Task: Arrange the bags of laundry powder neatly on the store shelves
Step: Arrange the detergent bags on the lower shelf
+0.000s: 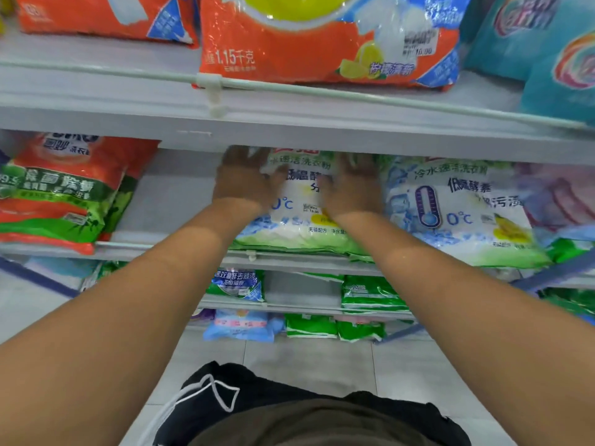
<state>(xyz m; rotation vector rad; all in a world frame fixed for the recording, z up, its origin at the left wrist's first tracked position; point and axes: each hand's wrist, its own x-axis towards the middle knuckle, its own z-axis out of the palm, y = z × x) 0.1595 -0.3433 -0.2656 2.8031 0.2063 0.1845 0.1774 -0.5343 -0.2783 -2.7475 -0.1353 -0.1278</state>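
Clearly you have both hands on the white-and-green bag [297, 217] of laundry powder lying flat on the middle shelf [167, 201], just beside a matching bag [463, 214] to its right. Your left hand [246, 180] lies over the bag's upper left corner and your right hand [351, 185] over its upper right part. Both are smeared by motion, so you cannot tell whether the fingers lie flat and press or curl round the plastic.

Expect the bag to feel hefty and slack: loose powder in a glossy film, likely to sag and shift its weight if lifted by one end, and slippery under dry palms. Judging by that, take it by both side edges, or slide it along the shelf rather than hoist it by a corner, and keep clear of the seams.

Much is hidden. The upper shelf's front lip [322, 136] cuts off the bag's top and your fingertips, and the forearms cover its lower corners. How deep the shelf runs behind it does not show. The pink bag [560, 194] at far right is too blurred to read.
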